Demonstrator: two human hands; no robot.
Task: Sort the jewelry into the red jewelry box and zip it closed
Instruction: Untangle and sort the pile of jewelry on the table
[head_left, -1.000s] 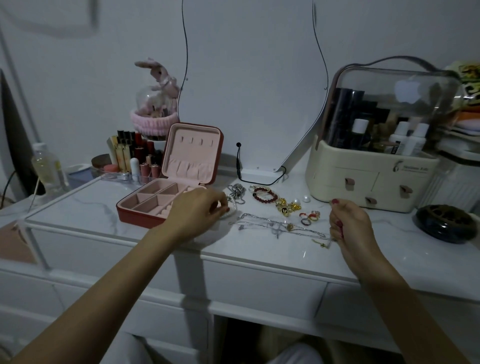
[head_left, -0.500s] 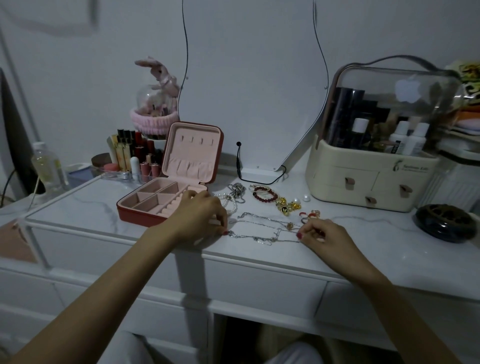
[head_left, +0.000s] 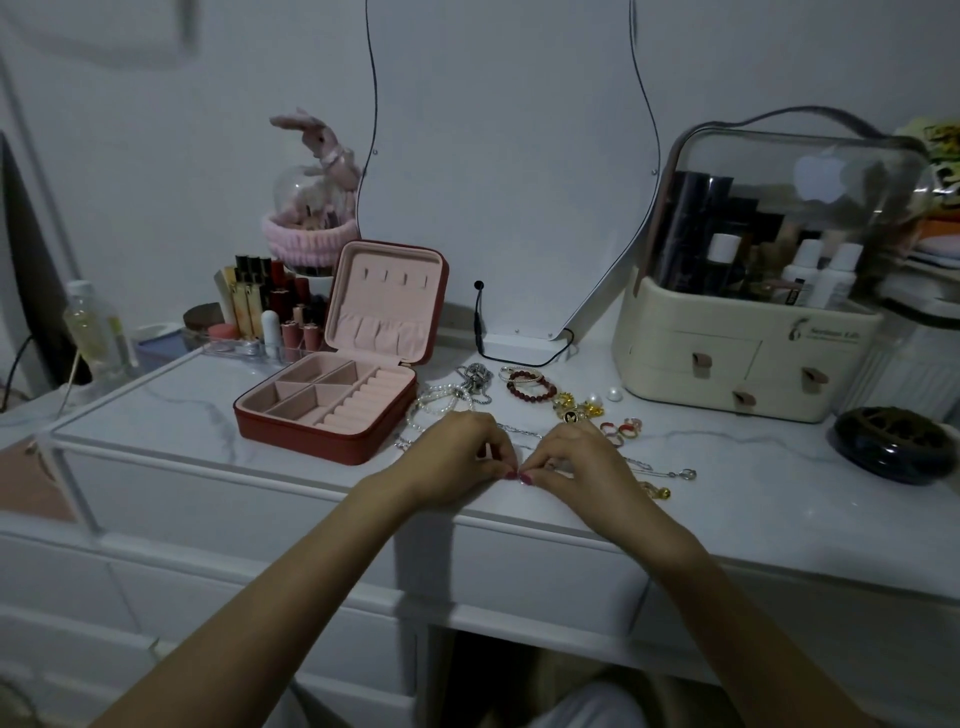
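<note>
The red square jewelry box with pink lining (head_left: 332, 410) stands open on the white marble-look tabletop (head_left: 156, 410), left of the hands, with its lid upright. All compartments and the ring rolls look empty, so the sorting has hardly begun and the zipping is still far away, as I judge it. The jewelry lies loose to the right of the box: a pearl strand (head_left: 439, 402), a dark red bead bracelet (head_left: 532, 387), gold earrings (head_left: 571, 408), small coloured rings (head_left: 621, 428) and a thin silver chain necklace (head_left: 660, 470).

The left hand (head_left: 457, 462) and the right hand (head_left: 576, 465) meet near the front edge of the table. Their fingers are curled, and the fingertips of both appear to pinch the same thin chain between them, though the chain there is too small to see well.

Half a second earlier the hands were apart and the chain lay stretched between them; now they have come together, so the chain seems gathered up. The box has not moved.
</note>
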